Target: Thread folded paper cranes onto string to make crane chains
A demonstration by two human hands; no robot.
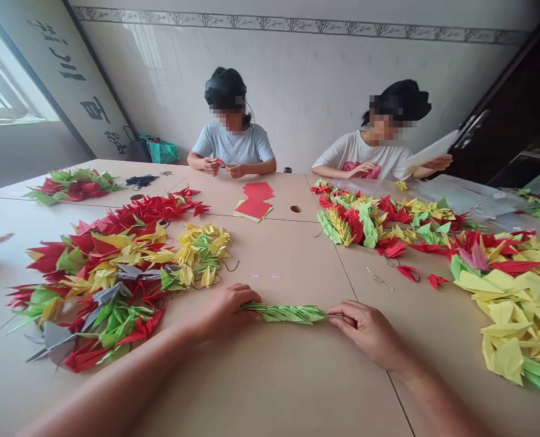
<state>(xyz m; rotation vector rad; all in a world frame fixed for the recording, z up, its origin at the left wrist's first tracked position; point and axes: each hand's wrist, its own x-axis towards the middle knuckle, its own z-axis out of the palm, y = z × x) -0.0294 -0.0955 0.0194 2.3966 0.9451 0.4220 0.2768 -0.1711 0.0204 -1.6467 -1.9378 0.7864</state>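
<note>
Low over the table, a string of green folded paper cranes [292, 313] stretches sideways between my hands. My left hand [235, 309] is closed on its left end. At the right end, the fingertips of my right hand [361, 325] pinch a thin dark cord that comes out of the stack. A pile of red, yellow, green and grey paper cranes [115, 261] lies beyond my left forearm. To the right of my right hand is a heap of yellow paper cranes [516, 303].
Two people sit across the table [274, 388]; one handles red paper [220, 162], the other a white sheet [434, 152]. Red square papers [258, 190] lie mid-table. Mixed crane strings [365, 212] fill the far right, and another crane pile [76, 184] is far left.
</note>
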